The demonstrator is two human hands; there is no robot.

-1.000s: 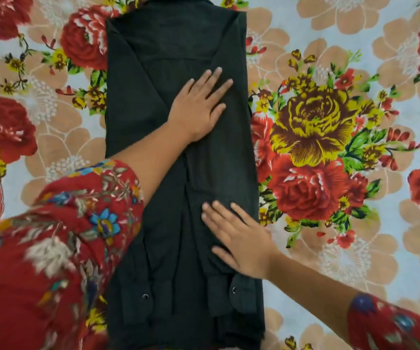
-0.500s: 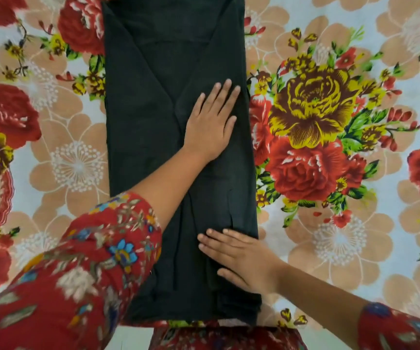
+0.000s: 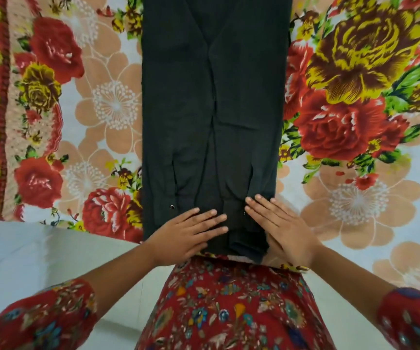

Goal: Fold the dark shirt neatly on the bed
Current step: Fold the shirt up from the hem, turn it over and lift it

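Observation:
The dark shirt [image 3: 214,97] lies on the bed as a long narrow strip, both sides folded in to meet along the middle, its far end out of frame. My left hand [image 3: 186,233] rests flat on the near hem, left of centre, fingers together and pointing right. My right hand [image 3: 283,229] lies flat on the near right corner, fingers pointing up and left over a sleeve cuff. Neither hand grips the cloth. A small cuff button [image 3: 171,207] shows just beyond my left hand.
The floral bedsheet [image 3: 355,122] spreads on both sides of the shirt. The bed's near edge [image 3: 60,223] runs across the lower left, with pale floor [image 3: 27,258] below it. My red floral dress [image 3: 229,306] fills the bottom centre.
Both hands slid down the shirt toward me: the left from the strip's middle to the near hem, the right to the near right corner. The view pulled back, showing the bed edge.

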